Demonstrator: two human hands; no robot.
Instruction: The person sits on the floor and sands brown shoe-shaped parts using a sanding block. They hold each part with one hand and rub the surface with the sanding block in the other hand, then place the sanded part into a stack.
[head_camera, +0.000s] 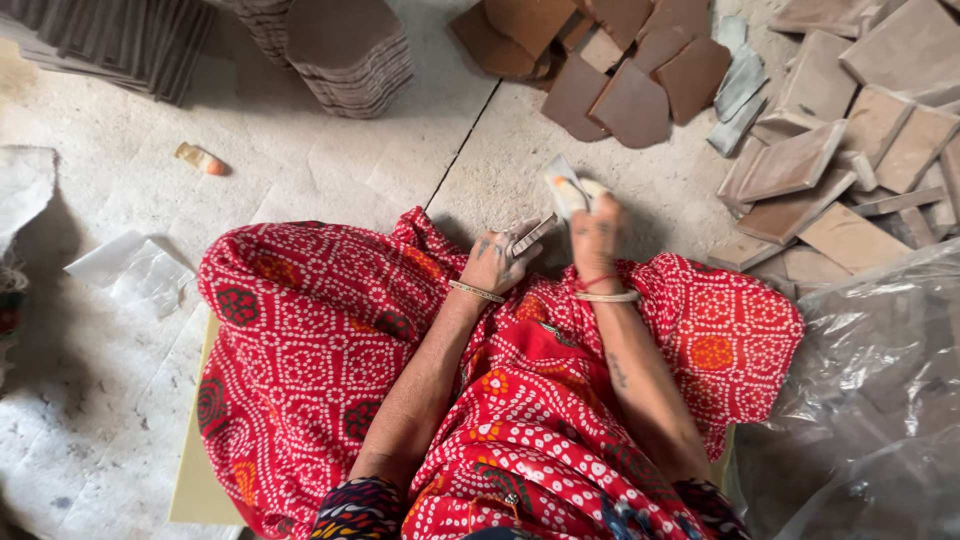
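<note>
The left hand (497, 262) is pinching a thin flat strip (535, 234), its long axis slanting up and right toward the right hand (596, 232), which is closing around a pale folded piece (565, 190) raised over the lap; the hands are sitting near each other, apart. Bare floor (330, 160) is lying open left of the seam, while brown tile pieces (640, 80) and stacked slabs (830, 170) are crowding the far and right edges, plastic sheeting (880, 390) beside the red cloth (310, 350).
</note>
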